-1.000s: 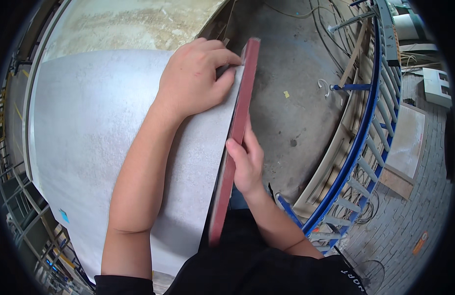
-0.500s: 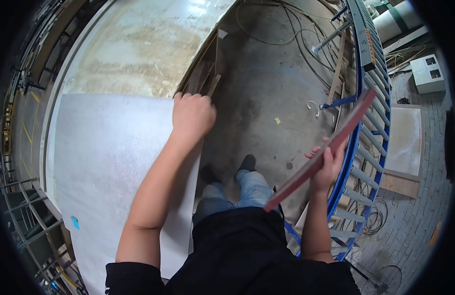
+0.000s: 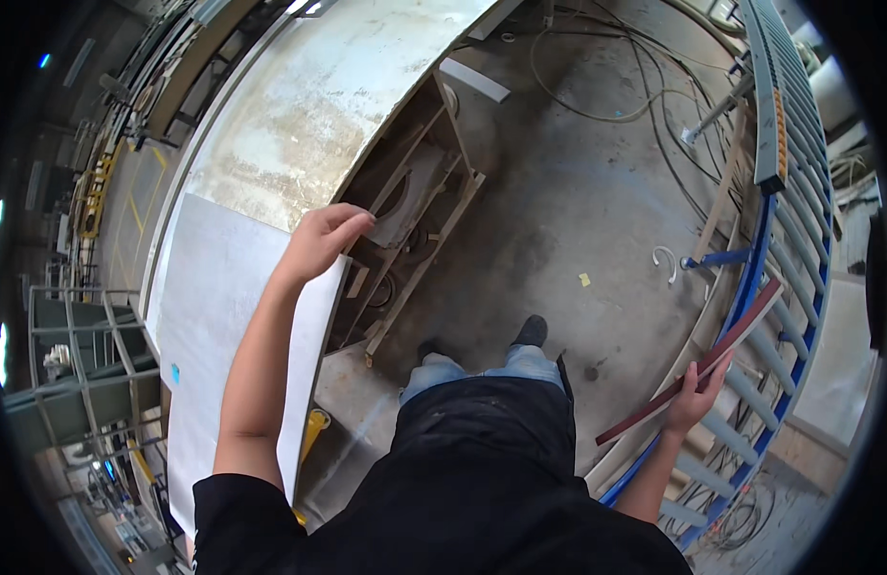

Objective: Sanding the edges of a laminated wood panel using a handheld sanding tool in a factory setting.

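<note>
Grey laminate sheet (image 3: 228,316) lies flat on the counter (image 3: 300,144) at the left, and the left hand (image 3: 321,240) now grips its far right corner, fingers curled over the edge. A moment ago the dark red straightedge (image 3: 697,369) lay along that edge; it has since swung away to the right, fingers of the right hand (image 3: 694,401) clamped on it beside the blue roller rack (image 3: 784,240), leaving the sheet's edge uncovered.

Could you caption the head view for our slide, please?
Left hand grips a grey sheet's corner; right hand holds a long red bar.
</note>
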